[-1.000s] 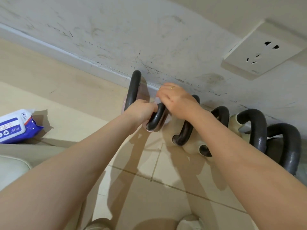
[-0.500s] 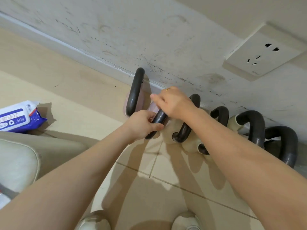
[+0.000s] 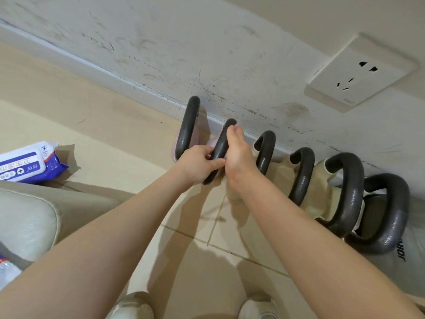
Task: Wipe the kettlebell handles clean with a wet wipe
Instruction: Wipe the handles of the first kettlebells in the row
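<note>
left hand (image 3: 199,162): fingers curled shut around the lower part of the second kettlebell handle (image 3: 222,143), thumb across its front.
right hand (image 3: 237,155): fingers wrapped over the same handle higher up, pressed against its right side; fingertips reach near the top of the loop.
wet wipe: not visible; cannot tell whether it sits under the right palm.
kettlebells: six black loop handles in a row along the base of the scuffed wall (image 3: 207,54), on the tiled floor (image 3: 207,261); the first handle (image 3: 187,128) is just left of the held one, four more (image 3: 347,192) run off to the right, close together.
open room: bare floor in front of the row and to the left.
wipes pack (image 3: 27,163): one, blue and white, lying well apart at far left.
wall socket (image 3: 358,72): one, above the row.
</note>
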